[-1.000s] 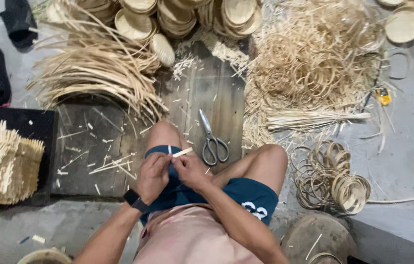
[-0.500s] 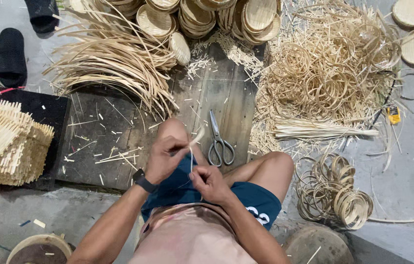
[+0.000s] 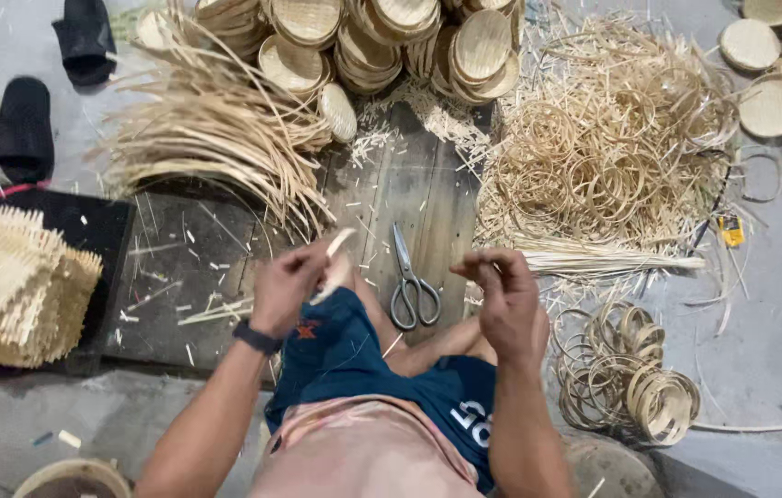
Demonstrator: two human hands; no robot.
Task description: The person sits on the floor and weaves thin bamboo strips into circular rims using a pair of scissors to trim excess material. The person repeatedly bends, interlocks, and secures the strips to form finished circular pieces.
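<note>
- Drawn apart since half a second ago: left hand (image 3: 287,284) and right hand (image 3: 506,300), then close together over the lap, now well separated above the knees.
- Closed around a short pale bamboo strip (image 3: 337,263), the left hand, with the strip's tip poking up past the fingers, above the dark wooden board (image 3: 188,277).
- Pinched shut at the fingertips, the right hand; whether anything thin is held there, cannot tell from this blurred view.
- Lying on the board between the two hands, just beyond the knee: grey scissors (image 3: 412,281), blades pointing away.
- Heaped around the seated worker: long curved bamboo slivers (image 3: 215,138) to the left, round woven lids (image 3: 391,37) stacked ahead, tangled loose hoops (image 3: 612,157) to the right, neat coiled rings (image 3: 635,383) by the right leg.
- Stacked at far left: square woven mats (image 3: 12,281), beside black sandals (image 3: 23,129) on the concrete floor.
- Likely hazards: a thin strip snapping or splintering into bare fingers if bent too sharply; a knee brushing the scissors lying so near; cut offcuts underfoot.
</note>
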